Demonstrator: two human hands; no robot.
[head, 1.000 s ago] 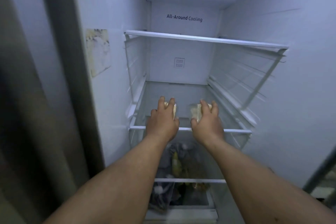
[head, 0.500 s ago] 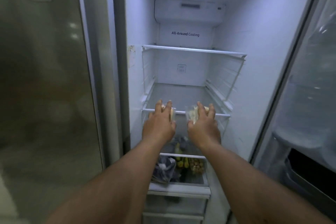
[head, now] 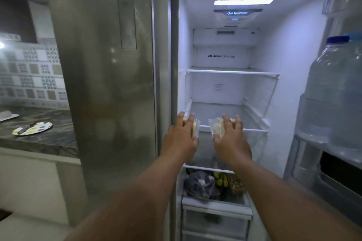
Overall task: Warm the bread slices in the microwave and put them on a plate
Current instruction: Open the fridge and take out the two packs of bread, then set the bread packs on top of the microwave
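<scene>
Before the open fridge [head: 284,76], both arms reach forward. Left hand [head: 181,139] grips one wrapped bread slice [head: 195,128]; right hand [head: 231,139] grips another [head: 216,128], both just over the glass shelf [head: 254,129] edge. Far left, a dotted plate [head: 37,128] sits on the dark counter [head: 49,139].

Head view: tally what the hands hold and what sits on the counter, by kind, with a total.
Wrapped bread packets: 2, one gripped by the left hand at, one by the right hand at
Spotted plates: 1
Dark utensils lying on that plate: 1
Total: 4
</scene>
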